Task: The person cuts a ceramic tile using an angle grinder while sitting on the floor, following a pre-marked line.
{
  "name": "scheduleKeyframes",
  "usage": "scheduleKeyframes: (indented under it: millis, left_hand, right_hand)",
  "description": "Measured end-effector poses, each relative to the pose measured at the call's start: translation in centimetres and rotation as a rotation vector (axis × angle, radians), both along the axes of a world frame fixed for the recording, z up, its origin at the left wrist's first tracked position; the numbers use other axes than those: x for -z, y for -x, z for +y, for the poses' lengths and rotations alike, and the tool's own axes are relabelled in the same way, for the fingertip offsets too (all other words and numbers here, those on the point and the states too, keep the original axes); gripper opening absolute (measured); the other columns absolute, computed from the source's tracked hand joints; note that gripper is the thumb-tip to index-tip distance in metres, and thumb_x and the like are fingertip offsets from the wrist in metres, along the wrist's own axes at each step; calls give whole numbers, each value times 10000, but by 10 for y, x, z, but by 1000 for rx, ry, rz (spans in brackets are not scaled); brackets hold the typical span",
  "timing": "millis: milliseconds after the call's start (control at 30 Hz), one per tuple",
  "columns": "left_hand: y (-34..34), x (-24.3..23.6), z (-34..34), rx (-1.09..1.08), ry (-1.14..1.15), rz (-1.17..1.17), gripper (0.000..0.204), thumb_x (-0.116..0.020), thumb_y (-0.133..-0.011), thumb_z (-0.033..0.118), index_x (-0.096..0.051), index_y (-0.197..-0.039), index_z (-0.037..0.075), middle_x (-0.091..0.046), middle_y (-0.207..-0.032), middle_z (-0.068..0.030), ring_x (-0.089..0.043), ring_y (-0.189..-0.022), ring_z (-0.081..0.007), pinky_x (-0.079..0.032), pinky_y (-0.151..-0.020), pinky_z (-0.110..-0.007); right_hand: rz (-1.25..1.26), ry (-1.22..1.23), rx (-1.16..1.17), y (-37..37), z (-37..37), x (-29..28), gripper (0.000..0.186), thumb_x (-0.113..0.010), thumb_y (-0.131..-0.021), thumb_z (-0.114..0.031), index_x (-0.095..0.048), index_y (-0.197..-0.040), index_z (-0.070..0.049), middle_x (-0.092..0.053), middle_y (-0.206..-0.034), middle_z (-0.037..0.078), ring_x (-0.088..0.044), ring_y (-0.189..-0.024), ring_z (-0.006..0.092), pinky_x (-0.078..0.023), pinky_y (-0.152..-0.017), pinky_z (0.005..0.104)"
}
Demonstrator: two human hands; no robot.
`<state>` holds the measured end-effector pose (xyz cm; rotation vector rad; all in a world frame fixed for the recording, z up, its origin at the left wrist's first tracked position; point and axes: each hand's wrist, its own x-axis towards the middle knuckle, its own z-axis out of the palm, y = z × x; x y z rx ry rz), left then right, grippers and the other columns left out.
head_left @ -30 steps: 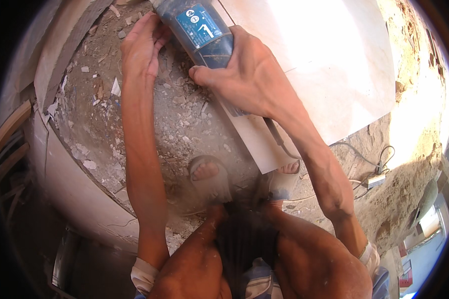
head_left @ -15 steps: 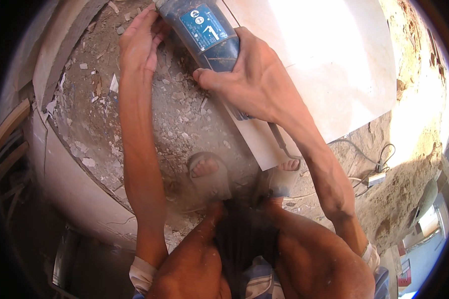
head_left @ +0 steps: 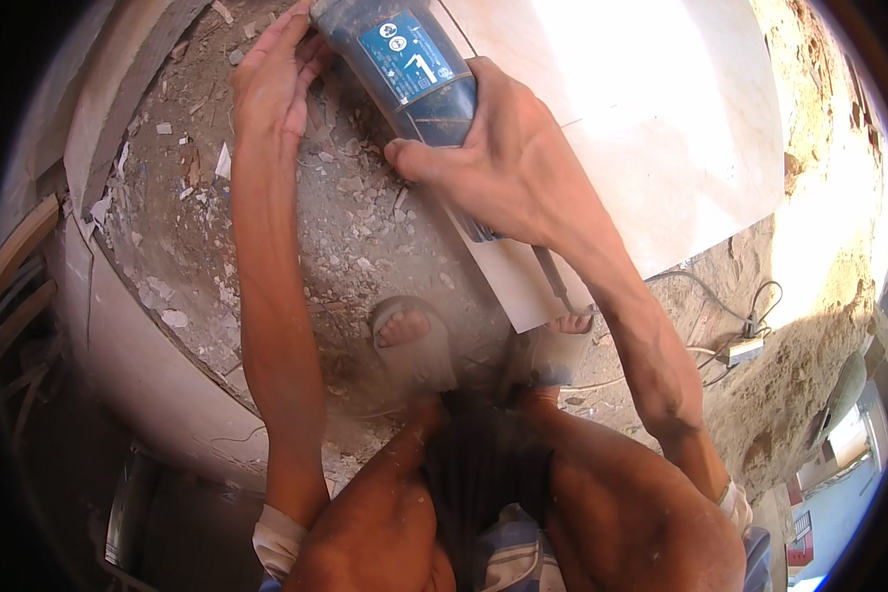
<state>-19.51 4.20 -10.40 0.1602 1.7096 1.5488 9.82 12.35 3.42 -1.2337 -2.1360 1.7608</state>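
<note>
My right hand [head_left: 498, 158] is closed around the body of a dark-blue angle grinder [head_left: 449, 116] with a blue label. The grinder lies over the edge of a large pale tile [head_left: 651, 148], whose narrow lower part [head_left: 518, 301] reaches down to my right foot. Its cord hangs below my right wrist. My left hand [head_left: 284, 74] is at the grinder's front end, fingers curled beside the tool's head; what they grip is hidden. Pale dust hazes the air around my sandalled feet [head_left: 409, 340].
Rubble and broken chips [head_left: 192, 232] cover the ground. A curved-looking pale ledge [head_left: 138, 355] runs along the left, with wooden pieces [head_left: 25, 242] beyond. A power strip [head_left: 742, 350] with looped cables lies on the sandy ground at right.
My left hand has moved slightly up and left, and my right hand with the grinder slightly right. The tile's lower corner appears a little higher in the picture.
</note>
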Motion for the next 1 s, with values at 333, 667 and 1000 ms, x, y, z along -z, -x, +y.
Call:
scheduleKeyframes:
  millis: [333, 667, 1000]
  left_hand:
    - [-10, -7, 8, 16, -32, -31, 424, -648, -1140, 201, -620, -1522, 20, -737, -1359, -70, -704, -1154, -173, -574, -1043, -362]
    - [-32, -28, 14, 39, -55, -31, 390, -697, -1102, 249, -685, -1423, 29, -765, -1305, -66, -718, -1142, -176, -556, -1014, -346]
    - [-43, -39, 20, 27, -1, -38, 343, -685, -1101, 289, -721, -1377, 88, -789, -1279, -32, -727, -1141, -162, -541, -999, -355]
  right_hand:
    - [-2, 12, 3, -6, -1, 0, 635, -851, -821, -299, -597, -1109, 207, -717, -806, 290, -766, -758, 376, -612, -689, 447]
    - [10, 9, 11, -12, -7, 1, 654, -849, -814, -304, -593, -1124, 211, -726, -808, 297, -770, -743, 370, -616, -687, 438]
    - [25, -7, 11, -16, -9, 4, 634, -848, -820, -299, -594, -1112, 204, -722, -798, 293, -770, -749, 350, -613, -682, 438]
